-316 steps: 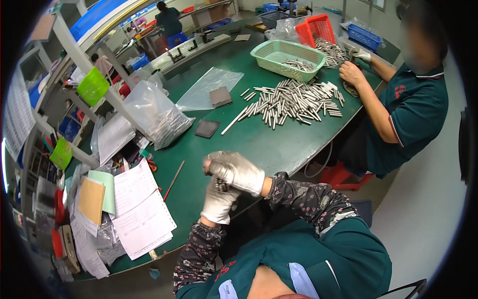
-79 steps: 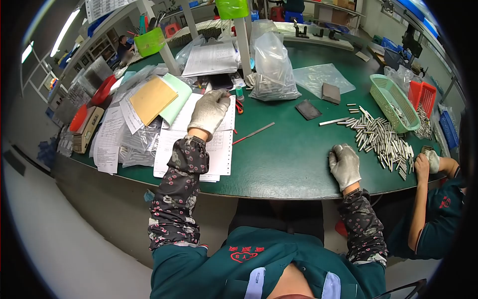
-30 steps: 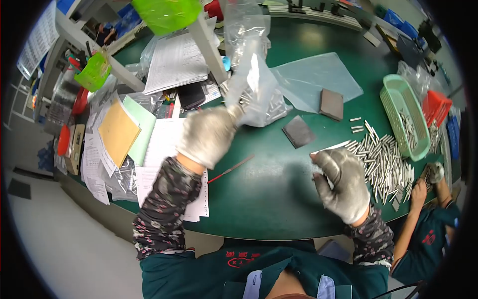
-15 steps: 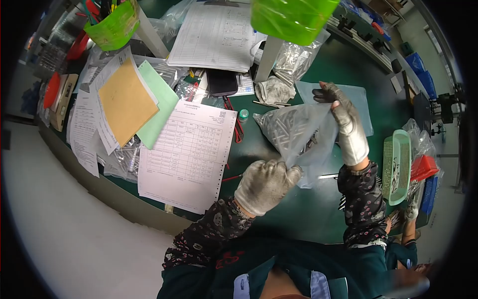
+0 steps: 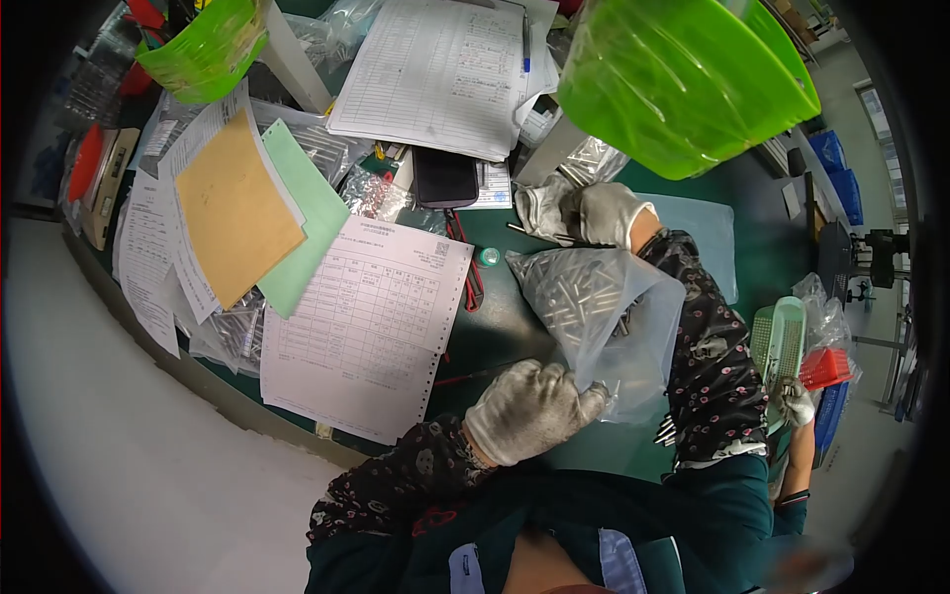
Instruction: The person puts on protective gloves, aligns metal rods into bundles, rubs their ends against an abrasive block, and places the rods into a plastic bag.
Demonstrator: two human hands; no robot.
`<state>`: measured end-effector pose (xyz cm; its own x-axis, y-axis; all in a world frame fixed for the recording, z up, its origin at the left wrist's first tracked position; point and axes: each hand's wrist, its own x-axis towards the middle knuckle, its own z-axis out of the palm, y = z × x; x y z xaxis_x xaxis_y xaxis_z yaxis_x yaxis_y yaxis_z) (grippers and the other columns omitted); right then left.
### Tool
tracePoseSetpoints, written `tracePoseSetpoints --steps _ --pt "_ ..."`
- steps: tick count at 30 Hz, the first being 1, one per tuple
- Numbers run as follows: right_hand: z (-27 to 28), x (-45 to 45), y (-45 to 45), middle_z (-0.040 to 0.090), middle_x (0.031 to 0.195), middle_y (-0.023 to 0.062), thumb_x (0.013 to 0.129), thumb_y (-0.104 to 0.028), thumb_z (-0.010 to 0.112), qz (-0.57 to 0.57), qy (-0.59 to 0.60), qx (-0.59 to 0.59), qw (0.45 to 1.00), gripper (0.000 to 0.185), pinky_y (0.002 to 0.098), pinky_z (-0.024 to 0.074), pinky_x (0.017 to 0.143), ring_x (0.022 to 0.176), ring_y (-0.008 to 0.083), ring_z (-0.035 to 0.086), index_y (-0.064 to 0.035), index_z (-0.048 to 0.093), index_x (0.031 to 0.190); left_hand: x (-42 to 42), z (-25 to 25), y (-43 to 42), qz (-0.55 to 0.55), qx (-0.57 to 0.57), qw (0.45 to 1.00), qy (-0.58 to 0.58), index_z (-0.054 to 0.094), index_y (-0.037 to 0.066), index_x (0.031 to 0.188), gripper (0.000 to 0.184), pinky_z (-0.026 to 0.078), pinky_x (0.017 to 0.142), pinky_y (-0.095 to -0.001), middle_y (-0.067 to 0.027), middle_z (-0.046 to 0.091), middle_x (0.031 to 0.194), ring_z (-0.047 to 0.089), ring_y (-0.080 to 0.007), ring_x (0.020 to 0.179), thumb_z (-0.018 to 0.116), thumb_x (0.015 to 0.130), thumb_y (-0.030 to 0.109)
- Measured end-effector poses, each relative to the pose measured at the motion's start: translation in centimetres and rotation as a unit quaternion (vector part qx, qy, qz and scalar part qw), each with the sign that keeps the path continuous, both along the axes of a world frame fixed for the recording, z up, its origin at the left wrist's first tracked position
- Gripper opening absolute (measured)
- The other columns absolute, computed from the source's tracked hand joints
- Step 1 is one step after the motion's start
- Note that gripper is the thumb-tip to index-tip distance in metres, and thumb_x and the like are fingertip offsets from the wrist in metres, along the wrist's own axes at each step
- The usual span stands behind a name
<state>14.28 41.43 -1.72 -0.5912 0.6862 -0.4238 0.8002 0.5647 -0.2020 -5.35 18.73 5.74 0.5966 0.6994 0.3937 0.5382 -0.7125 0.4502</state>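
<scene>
A clear plastic bag (image 5: 569, 292) full of short metal pins lies on the green table, its mouth toward me. My left hand (image 5: 529, 411), in a soiled white glove, is closed with thumb and fingers pinching the bag's near edge. Beyond the bag, my right hand (image 5: 609, 215), gloved too, reaches down beside a crumpled whitish cloth or glove (image 5: 539, 208). Its dark fingers point toward that cloth and the thin metal rods (image 5: 539, 235) by it; whether they grip anything is hidden. My right sleeve passes along the bag's right side.
Printed sheets (image 5: 361, 327), an envelope (image 5: 237, 213) and a phone (image 5: 445, 178) lie left and behind. A green bin (image 5: 688, 79) overhangs the back right. At right, another person's gloved hand (image 5: 795, 403) is at a green basket (image 5: 779, 342). A small green-capped bottle (image 5: 489, 257) stands near the bag.
My right hand has left the bag's opening and moved forward and left to the crumpled cloth. My left hand still pinches the bag. The other person's hand has come up to the green basket.
</scene>
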Motion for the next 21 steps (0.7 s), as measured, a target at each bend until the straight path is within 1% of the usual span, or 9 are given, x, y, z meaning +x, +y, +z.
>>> tracePoseSetpoints --steps 1,4,10,13,16,17,20,21 --pt "2.0 -0.9 -0.6 0.069 0.083 0.0203 0.074 -0.022 0.063 0.016 -0.023 -0.007 1.000 0.023 0.0452 0.0529 0.071 0.081 0.0401 0.066 -0.0060 0.072 0.086 0.0 0.1 0.1 -0.002 -0.004 1.000 0.000 0.063 0.013 0.093 0.010 0.047 0.044 -0.0332 -0.0068 0.050 0.058 0.057 -0.0203 0.050 0.065 0.084 0.018" --pt "3.4 -1.6 -1.2 0.069 0.084 0.0198 0.073 -0.020 0.062 0.018 -0.020 -0.023 0.999 0.023 0.0450 0.0532 0.072 0.081 0.0397 0.067 -0.0059 0.073 0.087 0.1 0.1 0.1 -0.004 -0.006 1.000 0.004 0.064 0.014 0.096 0.013 0.048 0.045 -0.0330 -0.0071 0.051 0.059 0.057 -0.0207 0.051 0.065 0.084 0.018" --pt "3.0 -2.2 -1.2 0.070 0.085 0.0190 0.071 -0.018 0.063 0.052 -0.074 0.024 0.996 0.024 0.0444 0.0534 0.073 0.083 0.0388 0.067 -0.0065 0.074 0.088 0.1 0.3 -0.1 0.011 0.012 1.000 0.024 0.064 0.014 0.098 0.016 0.049 0.046 -0.0328 -0.0064 0.052 0.060 0.059 -0.0204 0.052 0.066 0.082 0.015" --pt "2.3 -2.1 -1.1 0.070 0.085 0.0185 0.071 -0.018 0.062 0.041 -0.077 0.027 0.996 0.024 0.0443 0.0534 0.074 0.084 0.0383 0.068 -0.0076 0.074 0.089 0.2 0.2 -0.3 0.018 0.018 0.999 0.026 0.063 0.014 0.098 0.017 0.049 0.046 -0.0326 -0.0052 0.052 0.060 0.059 -0.0198 0.053 0.067 0.081 0.014" --pt "2.6 -1.1 -1.8 0.066 0.078 0.0216 0.069 -0.020 0.063 0.024 0.034 0.054 0.998 0.022 0.0464 0.0513 0.066 0.075 0.0413 0.064 -0.0051 0.069 0.083 0.2 0.0 -0.7 0.019 0.020 0.999 0.028 0.063 0.014 0.098 0.017 0.049 0.046 -0.0322 -0.0041 0.052 0.060 0.059 -0.0195 0.053 0.067 0.081 0.015" --pt "3.1 -0.8 -2.1 0.070 0.084 0.0174 0.073 -0.019 0.063 0.002 0.015 0.051 0.999 0.020 0.0448 0.0527 0.070 0.081 0.0379 0.067 -0.0075 0.071 0.087 0.2 -0.1 -0.8 0.019 0.021 0.999 0.030 0.063 0.014 0.098 0.017 0.049 0.047 -0.0321 -0.0038 0.052 0.060 0.059 -0.0194 0.053 0.067 0.081 0.015" --pt "2.3 0.5 -3.0 0.070 0.083 0.0172 0.076 -0.022 0.065 -0.118 0.172 0.121 0.970 0.018 0.0436 0.0526 0.067 0.079 0.0372 0.066 -0.0057 0.069 0.083 0.0 -0.3 -1.0 0.021 0.038 0.999 0.023 0.063 0.014 0.097 0.017 0.049 0.047 -0.0317 -0.0036 0.051 0.060 0.057 -0.0189 0.053 0.067 0.081 0.016" --pt "2.4 0.7 -3.1 0.070 0.083 0.0169 0.078 -0.022 0.064 -0.144 0.186 0.126 0.964 0.018 0.0408 0.0529 0.067 0.077 0.0358 0.066 -0.0054 0.070 0.084 0.0 -0.3 -1.1 0.017 0.036 0.999 0.020 0.063 0.013 0.096 0.016 0.049 0.047 -0.0316 -0.0037 0.050 0.060 0.057 -0.0187 0.054 0.067 0.081 0.016"
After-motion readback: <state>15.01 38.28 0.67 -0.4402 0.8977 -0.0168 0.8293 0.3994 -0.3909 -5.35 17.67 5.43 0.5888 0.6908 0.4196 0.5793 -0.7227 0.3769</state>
